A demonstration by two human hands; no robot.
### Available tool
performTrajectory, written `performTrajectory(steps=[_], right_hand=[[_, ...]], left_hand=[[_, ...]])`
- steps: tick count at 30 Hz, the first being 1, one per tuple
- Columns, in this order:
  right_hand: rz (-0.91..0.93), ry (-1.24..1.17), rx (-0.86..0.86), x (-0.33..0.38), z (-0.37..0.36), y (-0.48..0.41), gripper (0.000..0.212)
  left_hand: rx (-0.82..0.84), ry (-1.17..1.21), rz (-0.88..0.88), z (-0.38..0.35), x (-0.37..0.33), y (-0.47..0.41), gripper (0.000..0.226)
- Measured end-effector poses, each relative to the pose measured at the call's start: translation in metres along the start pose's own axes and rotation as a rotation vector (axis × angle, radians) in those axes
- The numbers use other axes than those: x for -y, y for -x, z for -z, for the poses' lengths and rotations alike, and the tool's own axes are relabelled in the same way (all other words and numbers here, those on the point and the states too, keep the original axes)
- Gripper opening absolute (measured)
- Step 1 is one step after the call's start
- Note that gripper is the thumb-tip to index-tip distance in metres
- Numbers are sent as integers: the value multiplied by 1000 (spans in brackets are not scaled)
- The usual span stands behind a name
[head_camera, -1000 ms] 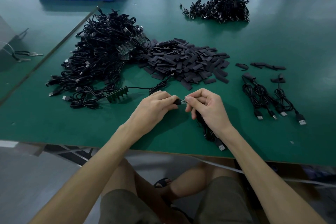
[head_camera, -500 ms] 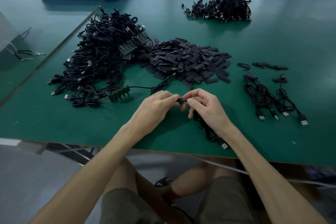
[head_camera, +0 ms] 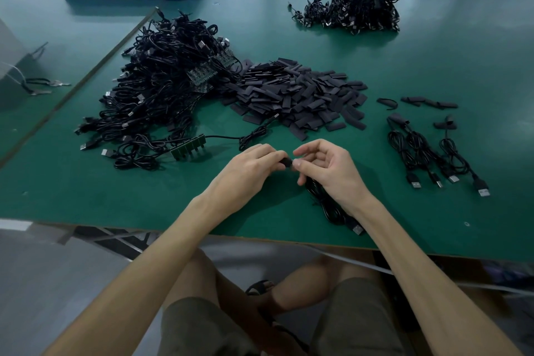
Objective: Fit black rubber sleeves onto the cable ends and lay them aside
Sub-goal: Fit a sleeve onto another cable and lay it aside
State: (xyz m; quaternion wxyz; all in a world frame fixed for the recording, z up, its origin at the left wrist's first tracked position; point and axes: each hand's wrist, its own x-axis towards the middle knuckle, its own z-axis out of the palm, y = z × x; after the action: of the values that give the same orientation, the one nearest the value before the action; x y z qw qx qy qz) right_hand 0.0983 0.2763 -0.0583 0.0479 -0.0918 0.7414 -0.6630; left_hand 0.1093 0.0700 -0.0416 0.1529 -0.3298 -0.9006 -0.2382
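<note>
One sleeve [head_camera: 286, 161], pinched between left hand [head_camera: 245, 172], right hand [head_camera: 329, 170]

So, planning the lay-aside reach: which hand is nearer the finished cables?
Right. The right hand lies just left of the finished cables; the left hand sits farther left, beyond it.

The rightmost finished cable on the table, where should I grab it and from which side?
Probably the black body of its USB plug, pinched across the sides, coming from the near edge of the table. The plug is rigid, points toward you and lies apart from the neighbouring plugs, while its coil is loose and sits close to the next cable.
</note>
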Motion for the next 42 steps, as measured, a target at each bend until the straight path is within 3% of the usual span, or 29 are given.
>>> performTrajectory(steps=[7,13,20,32,42], right_hand=[[-8,17,3,1,0,-1,12],[-12,27,8,1,1,0,11],[-16,25,22,3,1,0,17],[-19,7,46,1,3,-1,17],[17,-59,21,1,0,-1,18]], left_hand=[[23,34,15,-2,0,-1,19],[29,-92,-63,-7,1,-1,20],[43,-18,15,-6,0,-1,21],[31,-20,-42,-2,-2,-1,22],[-23,3,53,-2,1,0,18]])
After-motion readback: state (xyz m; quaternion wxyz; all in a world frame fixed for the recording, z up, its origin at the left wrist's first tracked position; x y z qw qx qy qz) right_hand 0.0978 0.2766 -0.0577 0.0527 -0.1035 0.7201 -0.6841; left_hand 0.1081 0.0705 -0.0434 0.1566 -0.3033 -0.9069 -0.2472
